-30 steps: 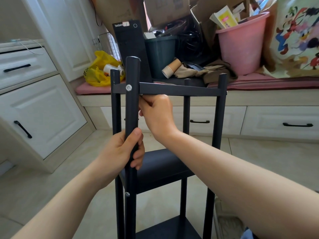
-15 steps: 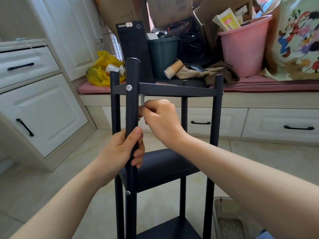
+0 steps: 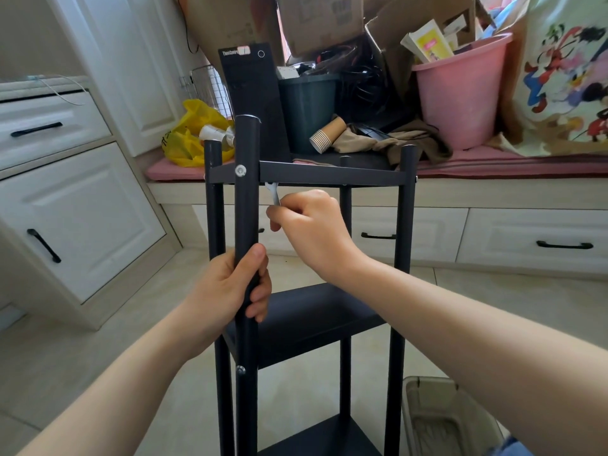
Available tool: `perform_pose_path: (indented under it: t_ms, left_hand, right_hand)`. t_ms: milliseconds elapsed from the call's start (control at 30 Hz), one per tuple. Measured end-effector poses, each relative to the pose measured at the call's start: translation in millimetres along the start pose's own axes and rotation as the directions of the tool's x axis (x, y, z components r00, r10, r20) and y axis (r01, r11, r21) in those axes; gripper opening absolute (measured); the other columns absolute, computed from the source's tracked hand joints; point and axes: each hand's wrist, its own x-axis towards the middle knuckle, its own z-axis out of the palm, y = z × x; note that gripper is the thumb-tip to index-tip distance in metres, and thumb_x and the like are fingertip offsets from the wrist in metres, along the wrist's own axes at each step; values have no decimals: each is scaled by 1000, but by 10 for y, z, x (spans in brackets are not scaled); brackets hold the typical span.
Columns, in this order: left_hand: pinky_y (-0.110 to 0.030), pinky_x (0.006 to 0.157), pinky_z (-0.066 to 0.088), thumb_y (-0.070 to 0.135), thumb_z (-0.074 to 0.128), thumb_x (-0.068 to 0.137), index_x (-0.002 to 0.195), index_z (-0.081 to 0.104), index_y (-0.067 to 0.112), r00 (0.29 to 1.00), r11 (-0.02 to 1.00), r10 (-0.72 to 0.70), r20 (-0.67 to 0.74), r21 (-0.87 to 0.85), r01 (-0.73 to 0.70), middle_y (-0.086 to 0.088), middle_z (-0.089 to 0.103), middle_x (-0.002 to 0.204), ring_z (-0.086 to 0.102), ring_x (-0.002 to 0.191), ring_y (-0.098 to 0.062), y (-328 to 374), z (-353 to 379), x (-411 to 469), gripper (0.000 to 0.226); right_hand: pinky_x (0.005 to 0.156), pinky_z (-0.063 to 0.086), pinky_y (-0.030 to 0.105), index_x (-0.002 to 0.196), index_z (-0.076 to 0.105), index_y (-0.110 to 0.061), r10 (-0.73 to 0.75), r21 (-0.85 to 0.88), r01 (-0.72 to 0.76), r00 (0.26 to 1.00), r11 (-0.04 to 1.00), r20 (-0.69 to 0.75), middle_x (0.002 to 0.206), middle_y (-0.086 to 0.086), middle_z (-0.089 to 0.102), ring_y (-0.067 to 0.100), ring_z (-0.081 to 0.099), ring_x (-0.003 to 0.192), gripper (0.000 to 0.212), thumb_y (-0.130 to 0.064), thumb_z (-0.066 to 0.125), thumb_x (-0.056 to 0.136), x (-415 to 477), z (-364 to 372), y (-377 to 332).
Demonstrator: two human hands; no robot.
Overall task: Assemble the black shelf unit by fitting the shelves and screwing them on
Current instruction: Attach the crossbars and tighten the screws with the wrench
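While left hand (image 3: pixel 237 284) grips the post (image 3: pixel 246 209), wrench (image 3: pixel 273 194) handle buried in the pinching right hand (image 3: pixel 312 228).

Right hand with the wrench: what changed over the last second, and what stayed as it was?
The right hand eased down from under the top shelf, baring the small wrench it pinches, whose head sits just under the shelf's front edge. The left hand kept gripping the front post at the same spot.
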Motion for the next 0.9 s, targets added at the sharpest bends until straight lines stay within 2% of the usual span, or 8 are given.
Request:
perform_pose_path:
  t_ms: [167, 300, 367, 433, 533, 667, 767, 900]
  left_hand:
    - [-26, 49, 46, 63, 54, 81, 66, 54, 25, 1000, 1000, -3, -3, 3, 3, -2, 41, 56, 40, 45, -16, -5, -1, 12, 41]
    - [-25, 50, 46, 63, 55, 81, 66, 54, 25, 1000, 1000, -10, -1, -5, 10, -2, 40, 56, 40, 45, -15, -11, -6, 16, 41]
    - [-26, 50, 46, 63, 54, 81, 66, 54, 25, 1000, 1000, -9, 2, -7, 9, -2, 40, 56, 40, 45, -15, -9, -4, 16, 41]
    - [-26, 49, 46, 63, 54, 81, 65, 54, 26, 1000, 1000, -12, 3, -10, 12, -2, 40, 56, 39, 44, -15, -5, 0, 16, 40]
    - [-26, 49, 45, 64, 54, 85, 65, 54, 26, 1000, 1000, -9, 0, -17, 9, -1, 39, 55, 39, 44, -14, -3, 5, 19, 43]
    - [-26, 49, 46, 63, 57, 87, 66, 53, 26, 1000, 1000, -9, 9, -10, 9, -1, 39, 55, 38, 43, -15, -16, -3, 27, 43]
    - [-27, 50, 46, 65, 56, 81, 66, 53, 26, 1000, 1000, -3, 28, -12, 4, -1, 40, 55, 39, 43, -15, -29, -9, 23, 42]
    - [-28, 50, 46, 65, 57, 81, 68, 53, 24, 999, 1000, -3, 46, -24, 4, -2, 40, 56, 38, 43, -16, -45, 1, 26, 44]
  right_hand:
    - [52, 35, 9, 61, 63, -13, -28, 26, 29, 999, 999, -32, 42, -21, 48, -3, 47, 48, 34, -14, 60, 94, 20, 27, -10]
    - [54, 35, 9, 79, 76, -6, -67, 26, 69, 996, 997, -66, 52, -16, 54, -2, 51, 50, 24, -14, 61, 95, 24, 70, -23]
    - [55, 36, 13, 76, 75, -5, -76, 15, 77, 993, 997, -88, 54, -10, 56, 3, 49, 50, 25, -14, 62, 95, 37, 94, -27]
    - [58, 42, 25, 66, 69, -7, -78, 4, 79, 991, 997, -105, 53, -5, 56, 9, 48, 51, 31, -14, 63, 95, 50, 126, -30]
    - [64, 51, 35, 64, 68, -8, -78, 48, 84, 990, 995, -115, 58, 3, 63, 20, 59, 58, 33, -14, 62, 96, 57, 188, -25]
    - [69, 55, 38, 63, 67, -11, -51, 116, 66, 991, 991, -127, 60, 3, 64, 17, 60, 60, 34, -13, 61, 96, 74, 253, 22]
    - [64, 55, 29, 63, 67, -18, -38, 164, 61, 989, 984, -142, 58, -6, 63, 10, 58, 58, 34, -9, 62, 95, 83, 282, 47]
    - [65, 57, 36, 76, 73, -4, -30, 199, 65, 984, 978, -174, 65, 4, 68, 14, 61, 60, 23, -8, 62, 95, 117, 326, 50]
